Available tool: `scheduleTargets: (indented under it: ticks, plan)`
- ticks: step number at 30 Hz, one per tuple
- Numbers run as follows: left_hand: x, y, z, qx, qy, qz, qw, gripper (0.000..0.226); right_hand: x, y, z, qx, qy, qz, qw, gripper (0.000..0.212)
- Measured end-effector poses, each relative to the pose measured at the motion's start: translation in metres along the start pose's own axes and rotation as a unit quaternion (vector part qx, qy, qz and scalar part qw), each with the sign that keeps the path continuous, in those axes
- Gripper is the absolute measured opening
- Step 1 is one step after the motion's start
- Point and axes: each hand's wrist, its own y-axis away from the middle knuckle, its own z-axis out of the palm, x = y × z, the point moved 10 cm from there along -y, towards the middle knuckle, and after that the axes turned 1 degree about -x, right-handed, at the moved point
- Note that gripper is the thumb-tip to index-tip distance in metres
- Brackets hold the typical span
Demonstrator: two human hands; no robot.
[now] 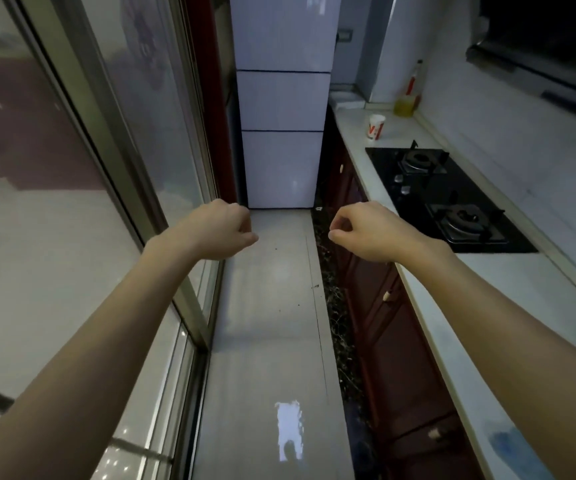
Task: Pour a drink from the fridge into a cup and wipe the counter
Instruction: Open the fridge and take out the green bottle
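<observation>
Your left hand (222,228): fingers loosely curled, empty | your right hand (366,232): loosely curled, empty | fridge (283,98): ahead, doors closed | paper cup (375,127): on counter (521,275), beyond gas hob (452,199)

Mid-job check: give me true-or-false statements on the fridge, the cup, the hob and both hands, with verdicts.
1. The tall white three-door fridge is shut. True.
2. The white paper cup with red print stands on the black glass gas hob. False: it stands on the pale stone counter, beyond the hob.
3. The left hand grips a bottle. False: it holds nothing.
4. The right hand holds nothing. True.
</observation>
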Motion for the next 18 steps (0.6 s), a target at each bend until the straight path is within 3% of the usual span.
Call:
scheduleTargets:
  ticks: [9,18]
  plan:
    - [-0.028,-0.129,-0.02,0.007,-0.011,0.026,1.0,0.029,0.029,-0.122,-0.021,0.027,-0.004,0.012,1.0,0.022]
    - [-0.054,-0.286,-0.054,-0.019,-0.042,-0.011,0.999,0.03,0.086,-0.287,-0.056,0.031,0.017,-0.023,0.999,0.024]
